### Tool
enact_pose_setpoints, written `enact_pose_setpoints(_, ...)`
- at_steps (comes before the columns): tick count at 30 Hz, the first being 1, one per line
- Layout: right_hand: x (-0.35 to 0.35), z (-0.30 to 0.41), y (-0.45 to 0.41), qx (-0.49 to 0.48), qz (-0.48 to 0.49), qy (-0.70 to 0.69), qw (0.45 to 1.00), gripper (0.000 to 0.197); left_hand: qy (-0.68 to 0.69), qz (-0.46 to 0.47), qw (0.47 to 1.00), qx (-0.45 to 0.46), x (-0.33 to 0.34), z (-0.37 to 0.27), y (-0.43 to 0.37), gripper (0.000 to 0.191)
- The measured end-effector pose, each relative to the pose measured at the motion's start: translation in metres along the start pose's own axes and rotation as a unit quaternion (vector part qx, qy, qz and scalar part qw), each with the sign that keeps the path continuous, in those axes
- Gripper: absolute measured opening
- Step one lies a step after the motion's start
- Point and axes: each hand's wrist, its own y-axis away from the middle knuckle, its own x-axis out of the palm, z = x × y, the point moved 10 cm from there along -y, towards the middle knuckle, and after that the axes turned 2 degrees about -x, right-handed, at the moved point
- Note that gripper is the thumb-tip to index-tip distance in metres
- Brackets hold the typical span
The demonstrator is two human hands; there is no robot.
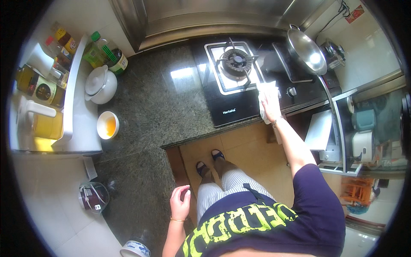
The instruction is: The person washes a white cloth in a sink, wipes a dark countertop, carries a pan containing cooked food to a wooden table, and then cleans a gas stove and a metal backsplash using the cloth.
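Note:
My right hand [271,106] lies over a crumpled white cloth or paper towel [267,88], pressed onto the front of the black glass gas hob [224,102]. Just beyond it is the left burner [237,61], with its metal pan support and square steel surround. A control knob [291,92] sits right of the cloth. Down by my waist, near the counter's inner edge, my left hand [180,201] hangs with loosely curled fingers and thumb apart, holding nothing that I can see.
A steel wok [306,51] leans at the hob's right rear. On the dark stone counter [144,102], a white bowl with beaten egg [108,125] stands near a lidded white pot [101,85]. Oil and sauce bottles [41,86] fill the left shelf. An open drawer [321,135] juts out right.

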Motion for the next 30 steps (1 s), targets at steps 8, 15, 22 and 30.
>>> enact_pose_setpoints(8,-0.035,0.18,-0.015,-0.083,-0.013,-0.025,0.996,0.034,0.048,-0.034,0.997,-0.05,-0.006,0.044,0.013,0.016)
enact_pose_setpoints(15,0.044,0.24,-0.035,-0.132,0.203,-0.054,0.969,0.061,0.107,-0.083,0.989,-0.066,-0.013,0.054,0.005,0.016)
enact_pose_setpoints(22,0.138,0.233,-0.192,-0.023,0.169,-0.064,0.983,0.07,0.139,-0.115,0.976,-0.121,0.003,0.063,-0.002,0.016)
enact_pose_setpoints(30,0.174,0.241,-0.301,-0.041,0.178,-0.055,0.982,0.07,0.202,-0.155,0.946,-0.2,0.029,0.082,0.011,0.018)
